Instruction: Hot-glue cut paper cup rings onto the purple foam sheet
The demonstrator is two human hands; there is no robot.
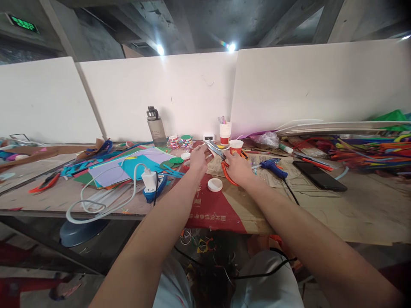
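Observation:
My right hand is wrapped round a pair of scissors with orange handles, their metal blades pointing away and to the left. Beside the blades, my left hand has its fingers pinched together. A small pale piece shows by its fingertips, too small to name. A round white lid lies on the cardboard just below both hands. Green paper discs and a white disc lie to the left of my left hand. A red and white paper cup stands behind my right hand.
A blue glue gun and a black phone lie at right. Left are coloured paper sheets, a white plug with its cable, and orange-handled pliers. A bottle and stacked cups stand behind.

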